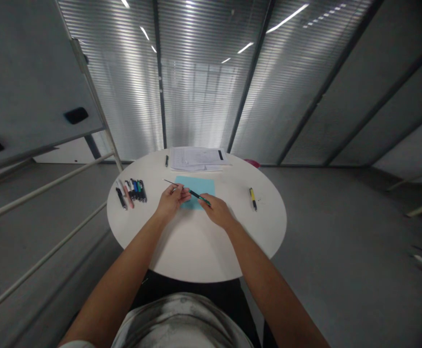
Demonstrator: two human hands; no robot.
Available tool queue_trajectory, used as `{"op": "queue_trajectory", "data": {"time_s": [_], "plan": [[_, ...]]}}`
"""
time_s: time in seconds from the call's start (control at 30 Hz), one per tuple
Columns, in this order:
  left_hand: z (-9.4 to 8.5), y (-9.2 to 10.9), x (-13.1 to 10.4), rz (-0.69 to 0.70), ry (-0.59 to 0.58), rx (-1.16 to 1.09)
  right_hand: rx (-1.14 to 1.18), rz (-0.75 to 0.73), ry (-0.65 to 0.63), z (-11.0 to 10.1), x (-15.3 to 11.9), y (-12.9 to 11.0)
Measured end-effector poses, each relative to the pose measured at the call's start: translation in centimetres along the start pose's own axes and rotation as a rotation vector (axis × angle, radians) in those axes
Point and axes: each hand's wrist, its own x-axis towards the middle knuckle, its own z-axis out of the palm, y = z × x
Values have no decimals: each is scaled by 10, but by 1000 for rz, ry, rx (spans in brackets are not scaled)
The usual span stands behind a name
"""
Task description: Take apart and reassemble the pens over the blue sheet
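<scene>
My left hand pinches a thin dark rod, which looks like a pen refill, between thumb and fingers. Closed around a green and black pen barrel is my right hand. The rod and the barrel lie nearly in one line, and whether they join is too small to tell. Both hands are over a light blue sheet on the round white table.
At the table's left lie several pens and markers. Stacked papers are at the back, with a small dark pen beside them. A yellow and black pen lies to the right. A whiteboard frame stands at the left.
</scene>
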Motion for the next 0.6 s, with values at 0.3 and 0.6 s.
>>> {"op": "queue_trajectory", "data": {"time_s": [0.3, 0.6], "plan": [[-5, -8, 2, 34, -52, 121, -2, 7, -15, 0, 0, 0], [-6, -4, -2, -8, -119, 179, -13, 39, -21, 2, 0, 0]]}}
